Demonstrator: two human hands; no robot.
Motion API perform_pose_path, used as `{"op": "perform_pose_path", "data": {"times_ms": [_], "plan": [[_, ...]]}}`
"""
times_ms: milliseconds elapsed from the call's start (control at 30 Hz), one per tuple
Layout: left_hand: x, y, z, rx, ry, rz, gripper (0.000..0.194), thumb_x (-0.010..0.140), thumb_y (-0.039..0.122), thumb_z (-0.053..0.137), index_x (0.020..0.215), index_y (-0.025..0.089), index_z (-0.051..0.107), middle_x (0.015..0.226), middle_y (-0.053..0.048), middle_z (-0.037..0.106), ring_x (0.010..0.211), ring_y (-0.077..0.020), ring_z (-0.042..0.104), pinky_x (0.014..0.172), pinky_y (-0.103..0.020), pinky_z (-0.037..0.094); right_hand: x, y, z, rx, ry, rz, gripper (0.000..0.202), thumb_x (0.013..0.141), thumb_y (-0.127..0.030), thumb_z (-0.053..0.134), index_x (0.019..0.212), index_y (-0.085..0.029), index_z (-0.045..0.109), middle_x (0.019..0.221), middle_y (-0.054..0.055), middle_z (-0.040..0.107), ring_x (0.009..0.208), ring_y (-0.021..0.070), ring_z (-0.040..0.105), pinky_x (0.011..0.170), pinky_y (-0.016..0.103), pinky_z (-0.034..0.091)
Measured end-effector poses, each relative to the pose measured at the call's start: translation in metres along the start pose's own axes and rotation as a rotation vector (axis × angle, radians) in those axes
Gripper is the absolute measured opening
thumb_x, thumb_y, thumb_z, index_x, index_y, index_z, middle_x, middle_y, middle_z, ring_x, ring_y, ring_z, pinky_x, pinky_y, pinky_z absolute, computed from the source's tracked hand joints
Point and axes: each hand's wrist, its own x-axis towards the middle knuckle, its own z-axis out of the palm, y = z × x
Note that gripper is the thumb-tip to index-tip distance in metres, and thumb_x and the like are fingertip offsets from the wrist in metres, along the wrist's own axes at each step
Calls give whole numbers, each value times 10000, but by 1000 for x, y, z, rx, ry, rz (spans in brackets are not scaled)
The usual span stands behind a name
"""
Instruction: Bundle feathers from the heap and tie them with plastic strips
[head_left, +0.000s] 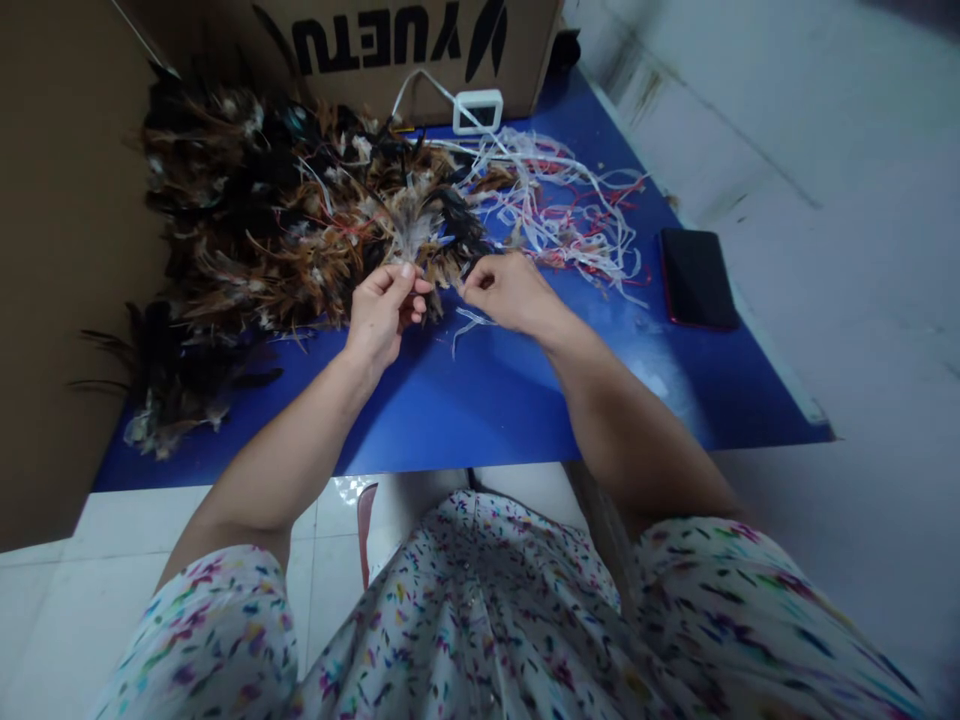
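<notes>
Both hands [377, 312] [512, 290] pinch closed, hold unclear, near feathers [300, 240]; the box [375, 85] behind reads "YUETU" upside down.

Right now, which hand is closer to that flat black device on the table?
Right. The right hand is left of the device; the left hand is farther left, at the feathers.

Anything pinched in the left grip [381, 308] or the right grip [513, 290] is too small to tell. The left grip hides some feathers [300, 265] behind it. Beyond both, the top edge cuts the box [517, 85]; far left of them, a cardboard panel [60, 250] covers part of the desk [480, 410].
</notes>
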Motion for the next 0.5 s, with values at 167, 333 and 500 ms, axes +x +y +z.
{"op": "perform_pose_path", "data": {"times_ms": [167, 333, 500], "plan": [[0, -2, 0, -15, -41, -15, 258, 846, 364, 753, 790, 172, 590, 666, 48, 663, 475, -24, 546, 448, -140, 408, 4, 6, 0, 342, 98, 32, 125, 731, -180, 725, 691, -201, 608, 631, 7, 646, 633, 159, 639, 621, 302, 556], [-1, -6, 0, -30, -120, -9, 259, 844, 363, 757, 797, 159, 605, 647, 43, 657, 466, -26, 538, 448, -146, 414, 1, -4, -3, 684, 71, 116, 211, 736, -153, 764, 872, -215, 615, 668, -22, 653, 630, 138, 657, 578, 267, 572], [-4, -7, 2, 5, -198, -12, 286, 811, 374, 789, 773, 152, 612, 628, 38, 656, 439, -28, 523, 439, -151, 417, 0, -9, -7, 781, 10, 164, 196, 775, -261, 781, 866, -206, 617, 705, -5, 656, 686, 144, 690, 635, 273, 603]]}}
